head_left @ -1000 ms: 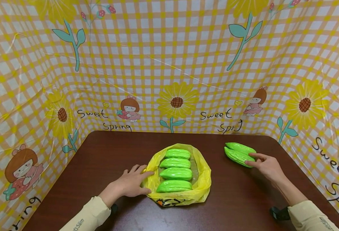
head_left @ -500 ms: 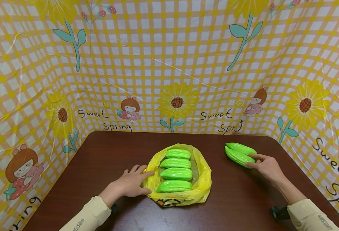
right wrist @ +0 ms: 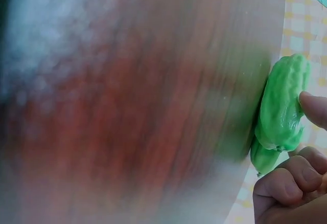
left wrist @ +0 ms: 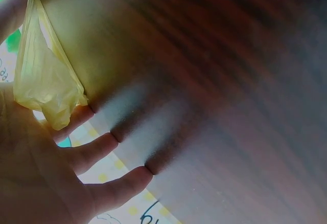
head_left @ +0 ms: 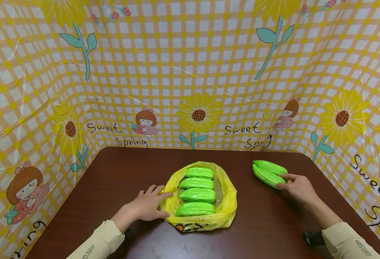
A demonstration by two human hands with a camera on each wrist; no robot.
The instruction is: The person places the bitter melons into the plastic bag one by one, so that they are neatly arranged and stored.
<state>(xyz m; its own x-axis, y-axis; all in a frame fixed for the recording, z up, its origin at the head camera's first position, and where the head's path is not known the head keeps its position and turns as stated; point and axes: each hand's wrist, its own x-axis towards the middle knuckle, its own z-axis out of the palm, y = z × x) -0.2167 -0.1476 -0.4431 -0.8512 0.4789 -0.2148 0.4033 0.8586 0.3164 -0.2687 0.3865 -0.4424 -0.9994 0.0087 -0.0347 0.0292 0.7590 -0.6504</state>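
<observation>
A yellow plastic bag (head_left: 227,194) stands with its mouth wide and rolled down. Several glossy green bitter melons (head_left: 197,194) lie inside it in a stacked row. My left hand (head_left: 149,204) rests at the bag's left rim with fingers spread; in the left wrist view a fold of the bag hangs between thumb and index finger. To the right, two more bitter melons lie side by side on the table. My right hand (head_left: 301,187) pinches the right end of the nearer bitter melon (head_left: 265,175) between thumb and index finger. The farther bitter melon (head_left: 270,166) lies against it.
The dark brown table (head_left: 128,162) has rounded back corners. A checked cloth (head_left: 164,82) with sunflowers and cartoon figures rises behind it and along both sides. Dark wrist straps show below both sleeves.
</observation>
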